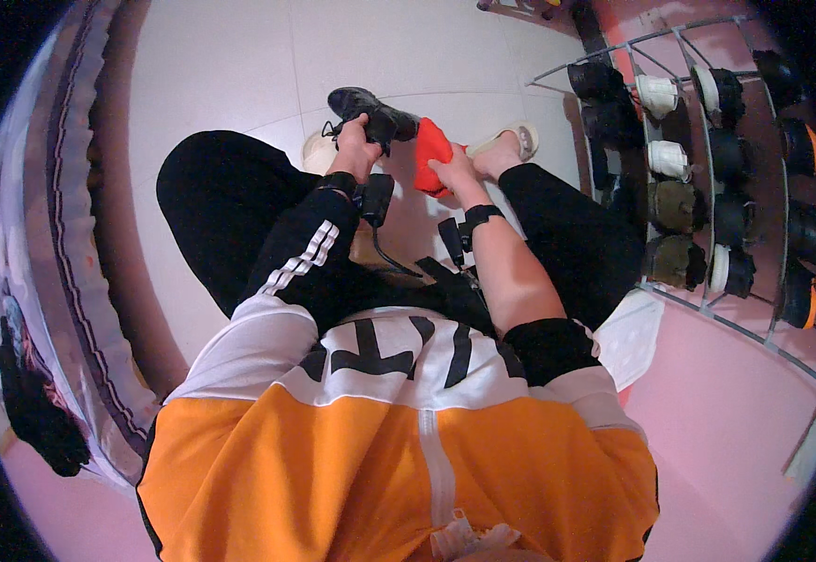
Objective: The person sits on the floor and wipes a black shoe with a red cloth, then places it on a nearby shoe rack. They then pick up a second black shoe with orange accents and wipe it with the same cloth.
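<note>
A black lace-up shoe (pixel 359 104) is gripped at its ankle end by my left hand (pixel 359 149), its loose lace hanging on the left. My right hand (pixel 457 171) holds a red cloth (pixel 432 151), bunched close to the right end of the shoe; whether the cloth touches the shoe I cannot tell. Both are above the tiled floor between my bent legs. Each wrist bears a black strap with a small black device. A pale slipper (pixel 526 140) is on my right foot, and another pale slipper (pixel 318 152) shows partly behind my left hand.
On the right stands a metal shoe rack (pixel 706 309) with several rows of shoes, among them white shoes (pixel 659 95). On the left is a bed with a draped cover (pixel 64 232), and a black glove-like item (pixel 39 414) lies on it. A white sheet (pixel 629 337) lies near my right knee.
</note>
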Demonstrator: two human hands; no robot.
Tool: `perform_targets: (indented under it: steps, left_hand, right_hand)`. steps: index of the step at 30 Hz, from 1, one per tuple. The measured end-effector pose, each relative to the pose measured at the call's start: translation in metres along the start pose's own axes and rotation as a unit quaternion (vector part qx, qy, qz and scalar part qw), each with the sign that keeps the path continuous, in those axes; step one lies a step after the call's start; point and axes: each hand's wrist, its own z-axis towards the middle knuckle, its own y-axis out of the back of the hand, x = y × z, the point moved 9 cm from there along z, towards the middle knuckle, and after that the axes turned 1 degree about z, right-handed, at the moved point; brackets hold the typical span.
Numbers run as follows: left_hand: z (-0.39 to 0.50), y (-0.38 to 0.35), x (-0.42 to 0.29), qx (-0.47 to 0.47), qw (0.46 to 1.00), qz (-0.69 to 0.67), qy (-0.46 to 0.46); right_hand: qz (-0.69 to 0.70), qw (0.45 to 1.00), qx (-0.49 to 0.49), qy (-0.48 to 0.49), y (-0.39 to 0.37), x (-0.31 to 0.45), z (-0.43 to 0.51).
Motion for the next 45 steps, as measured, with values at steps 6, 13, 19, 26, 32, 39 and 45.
perform_targets:
  steps: [6, 13, 19, 26, 32, 39, 45]
  left_hand:
    - [0.003, -0.008, 0.014, 0.038, 0.998, -0.032, 0.039]
    - [0.002, 0.015, 0.017, 0.024, 0.998, 0.054, 0.019]
    - [0.006, 0.023, 0.019, -0.015, 0.993, 0.118, -0.008]
    - [-0.003, 0.016, 0.020, -0.025, 0.964, 0.256, -0.064]
    - [-0.053, -0.011, -0.007, -0.018, 0.776, 0.595, -0.210]
    - [-0.090, -0.052, 0.009, 0.058, 0.368, 0.876, -0.306]
    - [-0.089, -0.058, 0.009, 0.066, 0.139, 0.915, -0.373]
  right_hand:
    - [0.212, 0.961, -0.166, 0.055, 0.034, 0.035, -0.004]
    - [0.018, 0.999, -0.048, 0.019, -0.009, 0.055, -0.002]
    - [-0.022, 0.991, 0.023, -0.128, -0.032, -0.020, 0.014]
    - [0.192, 0.978, -0.070, 0.044, -0.009, 0.044, 0.019]
    - [0.071, 0.986, -0.103, 0.111, 0.006, 0.079, 0.003]
    - [0.079, 0.995, -0.006, -0.059, -0.028, -0.014, 0.026]
    - [0.219, 0.973, 0.039, -0.062, -0.042, -0.012, 0.026]
